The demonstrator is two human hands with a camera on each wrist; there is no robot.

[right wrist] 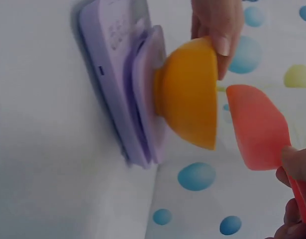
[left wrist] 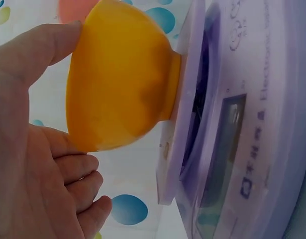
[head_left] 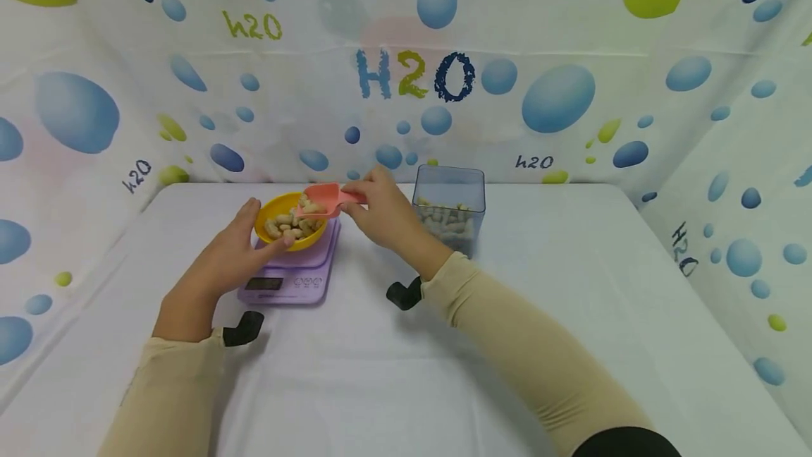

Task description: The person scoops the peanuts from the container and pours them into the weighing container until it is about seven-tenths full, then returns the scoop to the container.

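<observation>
A yellow bowl [head_left: 298, 247] of unshelled peanuts [head_left: 284, 226] stands on a lilac kitchen scale [head_left: 304, 288]. My left hand [head_left: 223, 254] holds the bowl by its rim, thumb on the near side and fingers round the far side. Over the bowl's right side, my right hand [head_left: 387, 214] grips a coral-red scoop [head_left: 328, 197] by its handle. Several peanuts lie at the scoop's mouth, above the heap in the bowl. In the right wrist view the scoop [right wrist: 259, 129] is beside the bowl's rim, its outer side towards the camera.
Right of the scale, a clear grey-tinted square container [head_left: 449, 189] holds more peanuts, partly behind my right wrist. A white cloth [head_left: 355, 386] covers the table, and a patterned curtain [head_left: 304, 90] hangs behind it. Black wrist mounts [head_left: 243, 328] stick out from both sleeves.
</observation>
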